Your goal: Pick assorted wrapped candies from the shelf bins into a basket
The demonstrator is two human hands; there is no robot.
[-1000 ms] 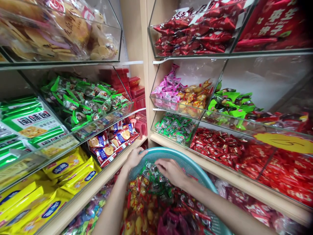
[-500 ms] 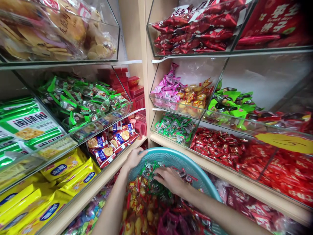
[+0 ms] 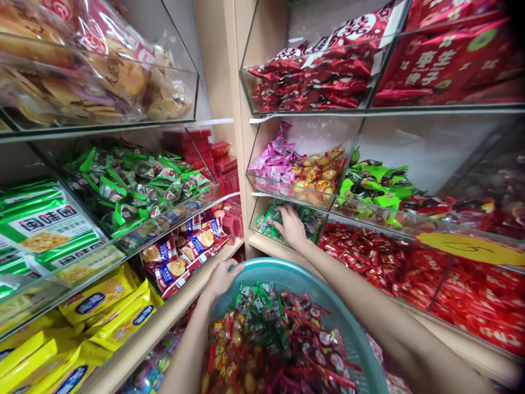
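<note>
My left hand (image 3: 222, 278) is closed over the left rim of a teal plastic basket (image 3: 295, 268). My right hand (image 3: 290, 225) reaches over the basket's far edge into a low clear bin of small green-wrapped candies (image 3: 268, 216). Its thumb and fingers are apart and rest against the candies, with the fingertips partly hidden among them. Inside the basket lie more green-wrapped candies (image 3: 256, 298), gold-and-red wrapped sweets (image 3: 227, 342) and red-and-clear wrapped pieces (image 3: 324, 336). Something magenta shows at the bottom of the view.
Red-wrapped candies (image 3: 361, 249) fill the bin to the right, under a yellow price tag (image 3: 471, 247). Pink packets (image 3: 274, 156) sit one shelf higher. On the left are biscuit packs (image 3: 197, 246) and yellow packets (image 3: 98, 306). A wooden shelf edge (image 3: 192, 295) borders the basket.
My right hand has moved up and away, from the candies inside the basket to the bin of green candies. My left hand stays on the rim. The view has tipped slightly upward.
</note>
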